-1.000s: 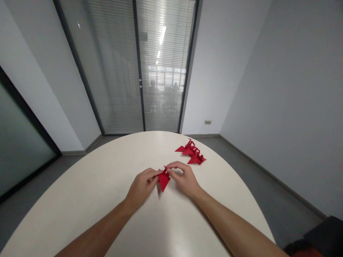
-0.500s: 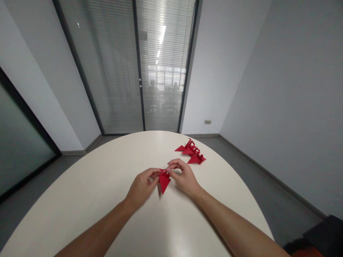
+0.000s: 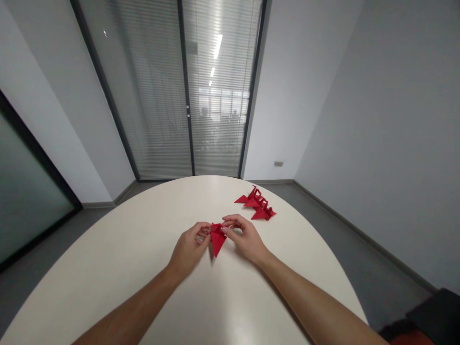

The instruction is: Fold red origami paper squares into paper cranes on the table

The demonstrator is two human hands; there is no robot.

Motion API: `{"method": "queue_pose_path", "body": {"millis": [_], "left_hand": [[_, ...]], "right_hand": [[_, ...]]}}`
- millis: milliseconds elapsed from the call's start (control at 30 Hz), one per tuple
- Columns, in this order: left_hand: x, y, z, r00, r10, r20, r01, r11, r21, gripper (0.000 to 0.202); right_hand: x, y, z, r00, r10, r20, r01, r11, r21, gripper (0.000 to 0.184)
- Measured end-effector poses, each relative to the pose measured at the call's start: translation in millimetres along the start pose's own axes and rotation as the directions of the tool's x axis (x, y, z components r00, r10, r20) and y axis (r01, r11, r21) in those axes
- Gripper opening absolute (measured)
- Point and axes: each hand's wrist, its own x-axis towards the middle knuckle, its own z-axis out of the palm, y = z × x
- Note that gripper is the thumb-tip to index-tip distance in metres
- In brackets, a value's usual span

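A red origami crane (image 3: 217,239) is held between my two hands over the middle of the table, one pointed flap facing down toward me. My left hand (image 3: 191,247) pinches its left side with thumb and fingers. On the right side, my right hand (image 3: 246,237) grips the crane between thumb and fingertips. My fingers cover part of its upper folds. Beyond my right hand, several finished-looking red paper cranes (image 3: 257,203) lie close together in a slanting row, overlapping in view.
The round cream table (image 3: 151,220) has its curved far edge in front of a glass partition with blinds (image 3: 158,120). A dark object, perhaps a chair (image 3: 434,316), stands at the lower right beyond the table's edge.
Both hands have shifted the crane slightly left and up. Its upper part looks more spread out and flatter between my fingers. The row of cranes has stayed put.
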Motion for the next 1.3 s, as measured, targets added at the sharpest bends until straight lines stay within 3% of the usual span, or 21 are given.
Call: {"method": "queue_pose_path", "body": {"millis": [167, 367, 533, 800, 967, 1067, 1167, 1300], "left_hand": [[0, 3, -0.3, 1.0, 0.005, 0.016, -0.006, 0.999, 0.037, 0.019], [1, 1, -0.4, 0.999, 0.011, 0.03, -0.012, 1.0, 0.02, 0.018], [1, 1, -0.4, 1.0, -0.014, -0.015, 0.013, 1.0, -0.019, 0.02], [1, 3, -0.1, 0.998, -0.031, -0.048, 0.03, 0.999, -0.025, 0.021], [4, -3, -0.9, 0.987, -0.052, -0.151, 0.043, 0.997, -0.062, 0.022], [6, -3, -2.1, 0.978, -0.066, -0.197, 0.051, 0.995, -0.084, 0.024], [7, 0, -1.9, 0.981, -0.08, -0.176, 0.057, 0.989, -0.134, 0.025], [7, 2, -0.7, 0.986, -0.087, -0.143, 0.063, 0.985, -0.163, 0.024]], "right_hand": [[1, -5, 1, 1.0, -0.01, -0.022, 0.01, 1.0, -0.001, 0.02], [0, -6, 0, 1.0, 0.004, -0.003, -0.004, 0.999, 0.032, 0.033], [0, -6, 1, 1.0, 0.017, -0.011, -0.017, 1.0, 0.001, 0.041], [2, -1, 0, 0.999, 0.031, -0.018, -0.03, 0.999, 0.032, 0.038], [-2, 1, 0, 0.999, 0.028, -0.025, -0.029, 0.998, -0.051, 0.034], [-4, 4, 1, 0.998, 0.056, 0.021, -0.055, 0.998, -0.043, 0.047], [-5, 5, 4, 0.993, 0.081, 0.092, -0.082, 0.996, 0.016, 0.06], [-5, 0, 6, 0.991, 0.081, 0.109, -0.087, 0.995, 0.054, 0.053]]}}
